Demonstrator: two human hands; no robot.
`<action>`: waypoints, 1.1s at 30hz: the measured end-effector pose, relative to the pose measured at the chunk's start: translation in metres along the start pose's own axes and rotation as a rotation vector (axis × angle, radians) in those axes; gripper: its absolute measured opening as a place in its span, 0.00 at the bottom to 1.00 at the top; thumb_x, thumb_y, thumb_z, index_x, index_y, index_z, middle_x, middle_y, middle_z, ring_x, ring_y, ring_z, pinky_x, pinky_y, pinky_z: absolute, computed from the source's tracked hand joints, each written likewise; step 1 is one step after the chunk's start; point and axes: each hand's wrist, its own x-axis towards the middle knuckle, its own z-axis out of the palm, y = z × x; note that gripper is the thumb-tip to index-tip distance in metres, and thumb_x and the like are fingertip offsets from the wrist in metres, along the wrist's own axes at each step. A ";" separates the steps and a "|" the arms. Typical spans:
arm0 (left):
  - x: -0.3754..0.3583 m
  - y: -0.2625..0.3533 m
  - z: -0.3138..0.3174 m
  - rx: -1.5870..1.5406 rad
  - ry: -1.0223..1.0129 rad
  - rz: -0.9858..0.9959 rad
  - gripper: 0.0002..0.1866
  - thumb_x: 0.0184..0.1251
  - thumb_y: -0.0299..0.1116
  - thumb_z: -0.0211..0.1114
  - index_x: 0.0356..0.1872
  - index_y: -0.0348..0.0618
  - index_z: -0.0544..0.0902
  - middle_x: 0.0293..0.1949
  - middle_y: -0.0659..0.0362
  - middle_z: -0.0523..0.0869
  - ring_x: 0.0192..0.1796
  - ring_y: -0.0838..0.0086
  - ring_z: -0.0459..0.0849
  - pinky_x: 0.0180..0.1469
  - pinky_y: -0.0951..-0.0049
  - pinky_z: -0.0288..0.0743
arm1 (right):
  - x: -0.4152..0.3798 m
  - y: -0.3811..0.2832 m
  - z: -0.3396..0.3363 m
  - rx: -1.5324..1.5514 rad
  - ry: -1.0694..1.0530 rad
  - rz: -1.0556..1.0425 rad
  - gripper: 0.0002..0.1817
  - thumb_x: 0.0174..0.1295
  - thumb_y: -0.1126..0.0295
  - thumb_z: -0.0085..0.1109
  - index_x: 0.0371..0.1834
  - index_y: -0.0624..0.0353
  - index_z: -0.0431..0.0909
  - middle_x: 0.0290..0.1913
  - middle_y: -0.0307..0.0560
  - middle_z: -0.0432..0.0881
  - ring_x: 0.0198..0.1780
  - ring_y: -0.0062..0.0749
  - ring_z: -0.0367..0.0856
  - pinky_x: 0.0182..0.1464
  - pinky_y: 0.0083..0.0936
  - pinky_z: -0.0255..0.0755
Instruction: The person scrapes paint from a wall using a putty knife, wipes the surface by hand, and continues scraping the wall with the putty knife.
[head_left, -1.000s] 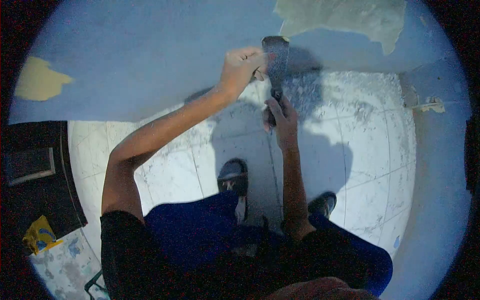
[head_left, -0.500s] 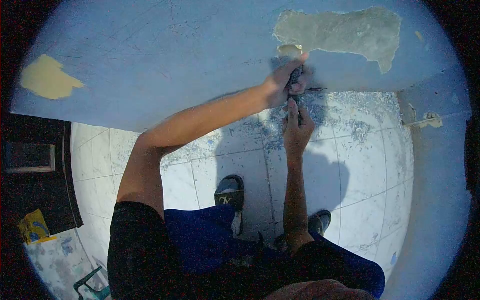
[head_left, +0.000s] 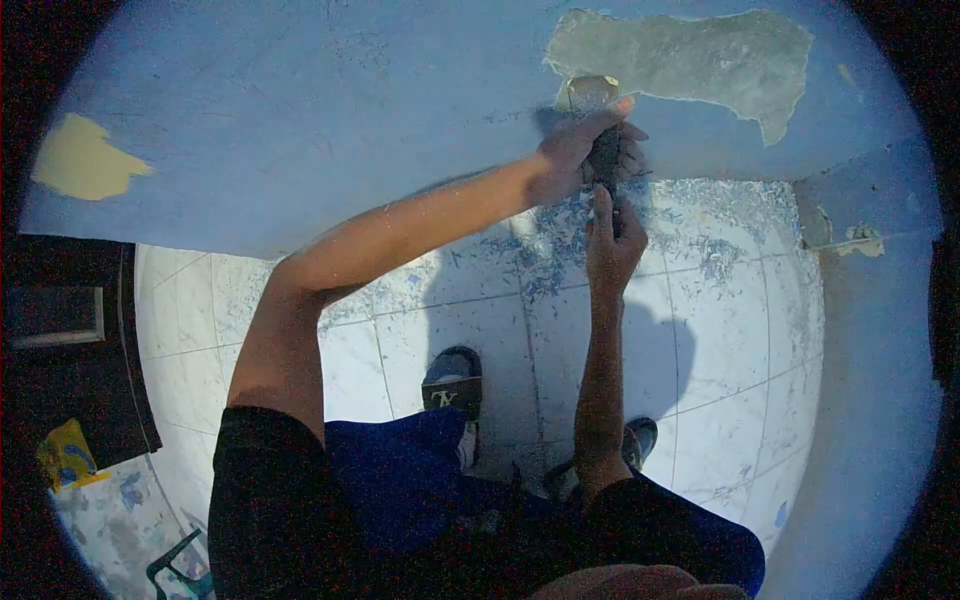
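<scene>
A scraper [head_left: 604,152] with a dark handle is pressed up to the blue wall [head_left: 380,110], its pale broad end just under a bare grey patch [head_left: 690,65]. My left hand [head_left: 580,150] reaches across from the left and wraps around the handle, thumb pointing up along it. Below, my right hand [head_left: 614,245] pinches the handle's lower end between thumb and fingers. The left hand's fingers partly hide the tool.
Blue paint flakes [head_left: 720,255] litter the white tiled floor [head_left: 740,330] along the wall's foot. A beige patch [head_left: 90,160] marks the wall at left. Dark furniture [head_left: 75,350], a yellow packet [head_left: 68,452] and a green-framed object [head_left: 178,570] lie at lower left.
Both hands and the scraper have shifted slightly right and up along the wall, toward the grey patch. The view has moved a little too.
</scene>
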 end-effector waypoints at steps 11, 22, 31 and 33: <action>-0.015 0.027 0.007 0.070 0.103 0.082 0.29 0.59 0.59 0.59 0.36 0.37 0.79 0.28 0.58 0.82 0.31 0.73 0.81 0.36 0.73 0.76 | 0.034 0.001 -0.001 -0.107 -0.160 -0.214 0.14 0.62 0.62 0.59 0.27 0.63 0.76 0.18 0.35 0.71 0.20 0.13 0.64 0.21 0.18 0.57; 0.000 0.004 0.008 -0.014 -0.020 0.155 0.25 0.63 0.57 0.57 0.35 0.41 0.79 0.32 0.58 0.83 0.36 0.71 0.82 0.42 0.68 0.77 | 0.031 0.009 -0.010 -0.116 -0.140 -0.202 0.13 0.64 0.63 0.56 0.29 0.63 0.77 0.18 0.37 0.72 0.20 0.15 0.64 0.21 0.20 0.58; -0.030 0.014 -0.018 0.059 0.123 0.076 0.22 0.56 0.46 0.68 0.40 0.36 0.80 0.38 0.55 0.83 0.39 0.71 0.83 0.44 0.70 0.79 | 0.033 -0.005 -0.019 -0.390 -0.261 -0.417 0.15 0.65 0.59 0.52 0.33 0.61 0.78 0.18 0.41 0.74 0.19 0.24 0.68 0.23 0.26 0.62; -0.035 0.017 -0.023 0.165 0.125 0.092 0.20 0.60 0.45 0.64 0.42 0.38 0.80 0.39 0.56 0.84 0.41 0.72 0.83 0.46 0.72 0.77 | 0.038 0.004 -0.025 -0.391 -0.333 -0.391 0.13 0.65 0.60 0.52 0.36 0.60 0.78 0.20 0.42 0.75 0.19 0.29 0.72 0.24 0.29 0.65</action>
